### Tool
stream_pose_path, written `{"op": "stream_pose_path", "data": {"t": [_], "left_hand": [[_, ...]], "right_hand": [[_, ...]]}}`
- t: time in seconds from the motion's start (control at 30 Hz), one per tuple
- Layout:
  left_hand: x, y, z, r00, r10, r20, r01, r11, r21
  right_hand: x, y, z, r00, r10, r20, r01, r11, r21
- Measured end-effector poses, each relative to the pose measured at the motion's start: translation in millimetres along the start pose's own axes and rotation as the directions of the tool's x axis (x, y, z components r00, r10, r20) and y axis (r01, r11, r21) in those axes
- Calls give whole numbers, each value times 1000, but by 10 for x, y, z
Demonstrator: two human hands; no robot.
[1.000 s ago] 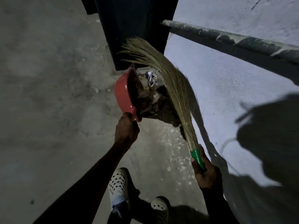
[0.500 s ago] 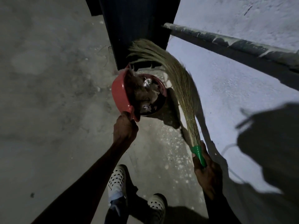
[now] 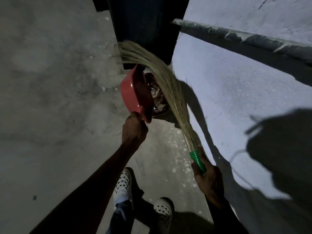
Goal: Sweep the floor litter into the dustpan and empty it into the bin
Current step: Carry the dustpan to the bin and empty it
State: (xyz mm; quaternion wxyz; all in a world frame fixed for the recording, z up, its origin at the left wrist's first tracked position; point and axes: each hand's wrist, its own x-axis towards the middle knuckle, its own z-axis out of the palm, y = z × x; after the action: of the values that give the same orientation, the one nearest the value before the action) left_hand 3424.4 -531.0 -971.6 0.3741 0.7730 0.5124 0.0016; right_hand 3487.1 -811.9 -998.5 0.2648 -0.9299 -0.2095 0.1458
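The left hand grips the red dustpan tipped over the bin so litter falls in, while the right hand grips the grass broom beside the bin, ready to brush.

Bin as landmark, low on the floor. Mouth nearly covered: red dustpan tipped on edge over the left rim, broom bristles draped across the right rim. Directly behind, close by, a dark upright panel. To the right, a pale wall with a slanting pipe above. Left of the bin, open bare floor. In front, speckled floor up to two white shoes.
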Motion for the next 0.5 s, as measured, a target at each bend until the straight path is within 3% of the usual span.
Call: {"op": "stream_pose_path", "data": {"t": [0.23, 0.5], "left_hand": [[-118, 59, -244, 999, -30, 27, 32, 998, -53], [-1090, 603, -1374, 998, -58, 2, 57, 978, -201]], "right_hand": [[-32, -206, -149, 999, -33, 33, 32, 999, 7], [-284, -1084, -1177, 976, -75, 206, 62, 996, 68]]}}
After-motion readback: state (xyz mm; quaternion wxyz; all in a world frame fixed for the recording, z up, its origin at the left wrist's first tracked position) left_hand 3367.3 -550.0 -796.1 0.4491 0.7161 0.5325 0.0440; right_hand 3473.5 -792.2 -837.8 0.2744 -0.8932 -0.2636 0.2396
